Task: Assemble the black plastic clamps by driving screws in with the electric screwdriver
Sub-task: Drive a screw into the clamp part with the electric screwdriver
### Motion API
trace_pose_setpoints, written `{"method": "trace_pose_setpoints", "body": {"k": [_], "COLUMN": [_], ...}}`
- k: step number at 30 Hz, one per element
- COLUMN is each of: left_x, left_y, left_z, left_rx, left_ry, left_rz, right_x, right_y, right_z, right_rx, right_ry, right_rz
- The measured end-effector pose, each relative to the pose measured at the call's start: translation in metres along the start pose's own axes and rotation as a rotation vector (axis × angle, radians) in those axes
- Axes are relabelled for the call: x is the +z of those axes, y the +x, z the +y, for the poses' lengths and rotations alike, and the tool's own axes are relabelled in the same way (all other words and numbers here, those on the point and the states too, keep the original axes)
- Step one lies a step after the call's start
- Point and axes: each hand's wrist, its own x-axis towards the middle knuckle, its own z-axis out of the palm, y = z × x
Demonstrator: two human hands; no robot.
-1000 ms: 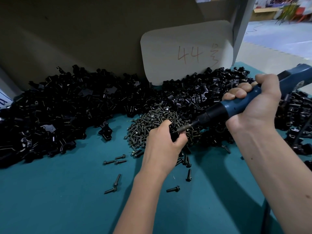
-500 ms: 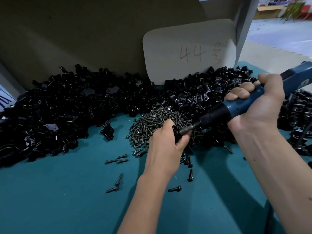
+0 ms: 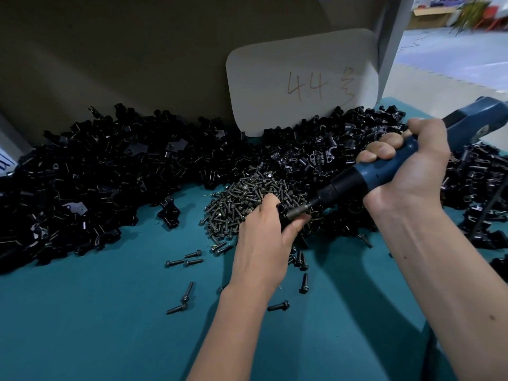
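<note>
While the left hand (image 3: 264, 237) curls its fingers and thumb around a small black clamp (image 3: 282, 210), the right hand (image 3: 406, 171) wraps tightly round the blue barrel of the electric screwdriver (image 3: 384, 174), whose body slants down from the upper right toward the middle of the view. Its dark chuck narrows to a metal bit (image 3: 298, 211) that meets the clamp just above the left thumb; the screw under the bit is hidden, so I cannot tell how deep it sits. Both hands hover over the teal table (image 3: 82, 325), directly in front of a heap of dull metal screws (image 3: 242, 202) that lies near the table's centre. Loose screws are scattered nearer the viewer, among them a pair lying end to end (image 3: 184, 262), two more at an angle (image 3: 182, 301) and a single one (image 3: 278, 306) beside the left wrist. A long bank of black clamp parts (image 3: 96, 182) runs across the back of the table from the far left, passes behind the screw heap and continues under and beyond the right hand to the right edge. One clamp piece (image 3: 170, 211) sits apart on the bare surface, between the bank and the screws. Behind the parts, a pale card (image 3: 275, 86) with rounded corners leans against a brown backboard (image 3: 110, 50) and bears a handwritten "44" followed by a character I cannot read.
</note>
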Motion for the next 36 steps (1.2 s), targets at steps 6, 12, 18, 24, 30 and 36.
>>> {"method": "trace_pose_setpoints", "body": {"k": [6, 12, 18, 24, 30, 36], "left_x": [0.0013, 0.0008, -0.0020, -0.0040, -0.0027, -0.0034], "left_y": [-0.0005, -0.0011, -0.0015, -0.0009, -0.0014, -0.0025], "left_z": [-0.0020, -0.0021, -0.0008, 0.0007, 0.0020, 0.0037], "left_rx": [0.004, -0.005, 0.012, 0.015, 0.025, 0.033], "left_ry": [-0.031, -0.043, 0.006, -0.008, 0.046, 0.022], "left_rz": [-0.021, -0.026, -0.004, -0.005, 0.033, 0.041], "right_x": [0.0012, 0.0036, 0.0017, 0.0032, 0.0018, 0.0063], "right_y": [-0.0021, -0.0032, -0.0023, -0.0018, -0.0032, -0.0042], "right_z": [-0.0023, -0.0025, -0.0009, -0.0023, -0.0011, -0.0023], "right_rx": [-0.010, -0.019, 0.011, 0.004, 0.011, -0.011], "right_ry": [-0.026, -0.034, -0.006, -0.006, 0.014, -0.027], "right_rz": [-0.038, -0.050, -0.012, -0.022, 0.008, 0.005]}}
